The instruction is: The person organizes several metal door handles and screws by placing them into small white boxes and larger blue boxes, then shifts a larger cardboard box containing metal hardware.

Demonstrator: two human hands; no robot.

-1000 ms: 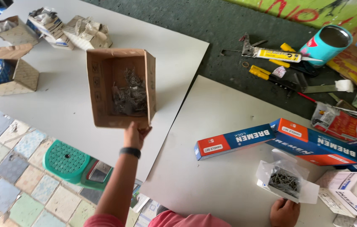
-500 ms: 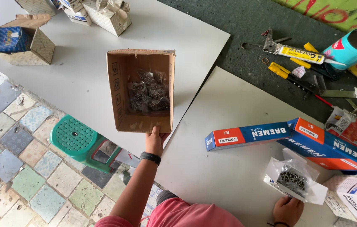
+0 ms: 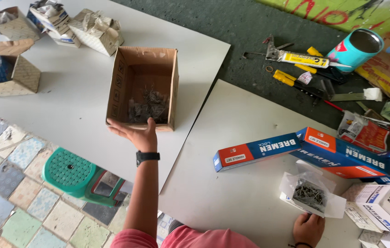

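The left hand [image 3: 136, 133], fingers spread, touches the near edge of an open cardboard box [image 3: 143, 87] holding dark screws. Near right, the right hand [image 3: 308, 228] rests beside a plastic bag of screws [image 3: 311, 194].

Using the open cardboard box [image 3: 142, 87] as the landmark: its top is open, so there's a clear way straight down to the pile of screws, though the left hand [image 3: 136, 134] sits right at its near wall. Left of the box is a wide bare stretch of white board [image 3: 71, 96] — easy passage. Behind it, crumpled small cartons [image 3: 95, 30] block the far edge. To its right, more bare board, then long blue-and-orange boxes [image 3: 305, 149] and the bag of screws [image 3: 312, 195] crowd things — tight there.
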